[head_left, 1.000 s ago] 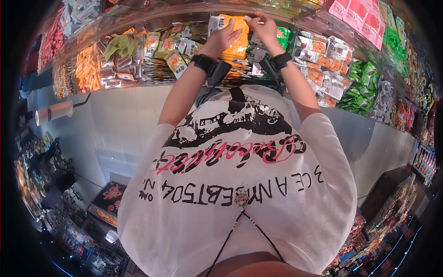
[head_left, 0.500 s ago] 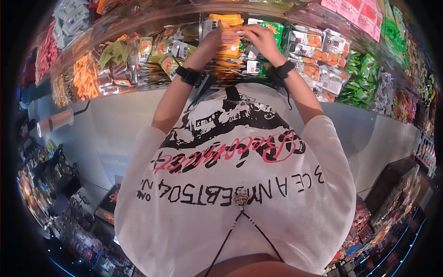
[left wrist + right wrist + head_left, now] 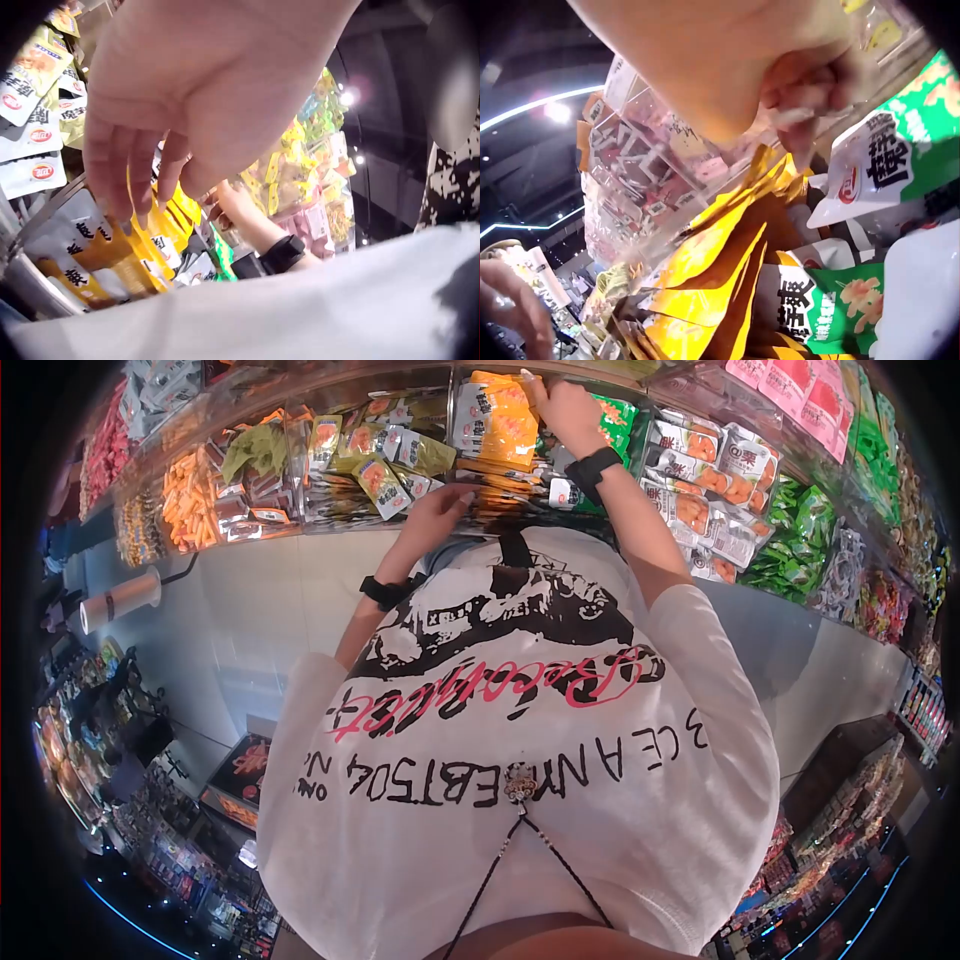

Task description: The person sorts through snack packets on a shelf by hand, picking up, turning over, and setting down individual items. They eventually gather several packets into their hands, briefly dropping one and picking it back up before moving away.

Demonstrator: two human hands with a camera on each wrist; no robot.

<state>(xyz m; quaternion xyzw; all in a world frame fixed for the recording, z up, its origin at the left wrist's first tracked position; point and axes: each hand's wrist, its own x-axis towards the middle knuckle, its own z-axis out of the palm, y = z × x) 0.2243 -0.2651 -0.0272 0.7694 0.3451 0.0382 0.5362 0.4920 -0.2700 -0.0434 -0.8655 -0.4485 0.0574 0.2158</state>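
Yellow snack packets (image 3: 497, 422) lie stacked in a clear bin in front of me. My right hand (image 3: 568, 418) is at their far right corner in the head view. Its curled fingers show in the right wrist view right above the top edges of the yellow packets (image 3: 705, 277); whether they pinch one I cannot tell. My left hand (image 3: 438, 517) hangs with loosely bent fingers at the bin's near left edge, holding nothing. In the left wrist view, its fingertips overlap yellow packets (image 3: 124, 259). Green-and-white packets (image 3: 859, 300) stand beside the yellow ones.
Olive-coloured packets (image 3: 380, 480) fill the bin to the left. White pouches with orange pictures (image 3: 700, 485) lie to the right, then green packets (image 3: 795, 550). Pink packs (image 3: 775, 390) sit farther back. Clear dividers (image 3: 452, 420) separate the bins. A roll (image 3: 120, 602) hangs at the shelf front.
The left hand has drawn back from the yellow packets toward me and left, to the bin's near edge. The right hand has moved slightly farther back, to the packets' far corner.
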